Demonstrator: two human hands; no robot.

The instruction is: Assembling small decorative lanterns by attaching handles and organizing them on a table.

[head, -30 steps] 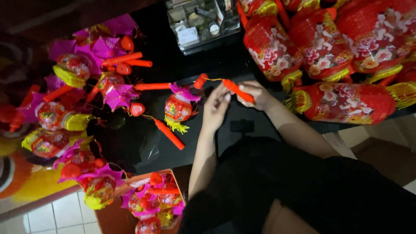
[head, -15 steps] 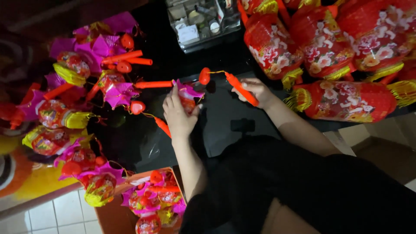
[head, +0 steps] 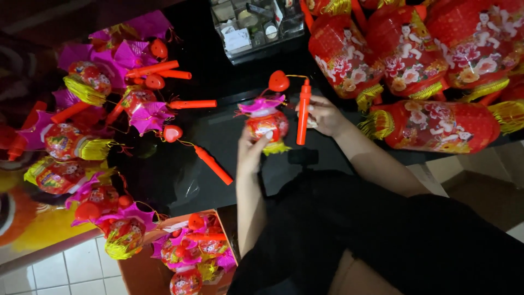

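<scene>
Left hand [head: 252, 148] is gripping the small lantern [head: 267, 124] above the black table [head: 218, 71], fingers curled around its body. Right hand [head: 322, 114] is clasping the orange stick [head: 302, 112] upright, just beside it

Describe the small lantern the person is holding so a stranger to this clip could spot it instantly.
Start at the black glossy table, in the open gap between the pile of small lanterns and the row of big red lanterns. There the left hand grips a small red paper lantern with a pink ruffled top and yellow fringe. Unlike its neighbours, it is lifted, its orange stick held by the right hand.
</scene>
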